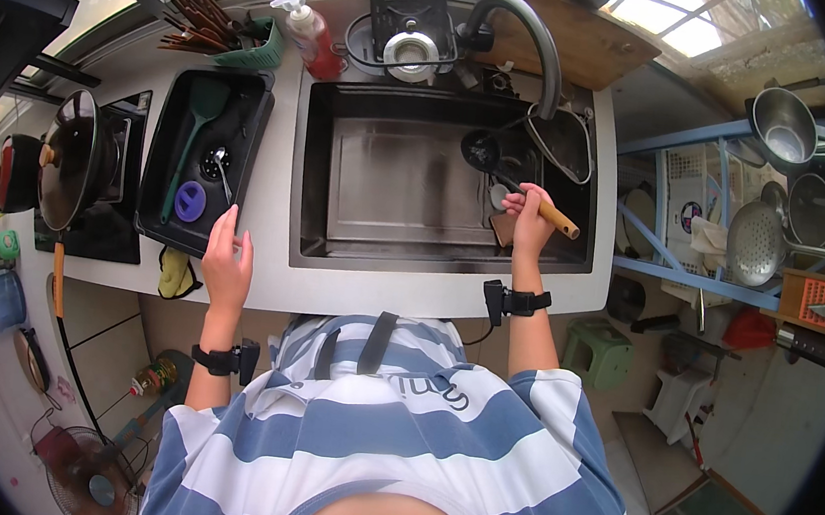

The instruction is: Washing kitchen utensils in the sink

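Note:
A black ladle (481, 149) with a wooden handle (559, 220) is in my right hand (532, 221), over the right side of the dark sink (432, 177). Its bowl tilts toward the faucet. My left hand (229, 257) is at the front right corner of a black tray (249, 142), fingers extended. Close to those fingertips is the handle end of a metal spoon (224, 173); whether they touch it I cannot tell. Also in the tray lie a green spatula (195, 137) and a round purple item (190, 201). A wire-rimmed strainer (564, 145) leans in the sink's back right corner, partly beneath the faucet (532, 14).
Behind the sink stand a pump bottle of red liquid (316, 40) and a wooden cutting board (593, 46). A green basket (257, 49) holds chopsticks. Left is a lidded pan (68, 161) on the stove; right, a blue rack (683, 154) with hanging pots.

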Motion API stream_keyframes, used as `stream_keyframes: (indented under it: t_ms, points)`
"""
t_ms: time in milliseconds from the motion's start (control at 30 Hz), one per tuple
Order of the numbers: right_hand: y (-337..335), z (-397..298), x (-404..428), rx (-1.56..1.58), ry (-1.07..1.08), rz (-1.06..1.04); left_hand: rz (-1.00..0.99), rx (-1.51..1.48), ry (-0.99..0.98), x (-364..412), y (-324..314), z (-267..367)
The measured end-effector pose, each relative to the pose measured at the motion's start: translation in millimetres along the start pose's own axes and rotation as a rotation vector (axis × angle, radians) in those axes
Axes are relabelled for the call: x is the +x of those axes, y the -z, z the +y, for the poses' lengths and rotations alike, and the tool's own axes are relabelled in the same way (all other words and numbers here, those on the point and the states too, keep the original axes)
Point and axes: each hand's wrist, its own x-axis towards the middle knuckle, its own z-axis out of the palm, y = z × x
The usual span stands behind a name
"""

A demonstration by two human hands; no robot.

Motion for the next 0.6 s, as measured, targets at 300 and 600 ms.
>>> stream_keyframes:
  t_ms: [300, 600]
  points:
    - [-4, -6, 3, -0.032, 0.008, 0.001, 0.008, -0.016, 0.019, -1, 0, -3]
    - [-48, 5, -31, -0.439, 0.22, -0.331, -0.008, -0.033, 0.052, -4, 2, -9]
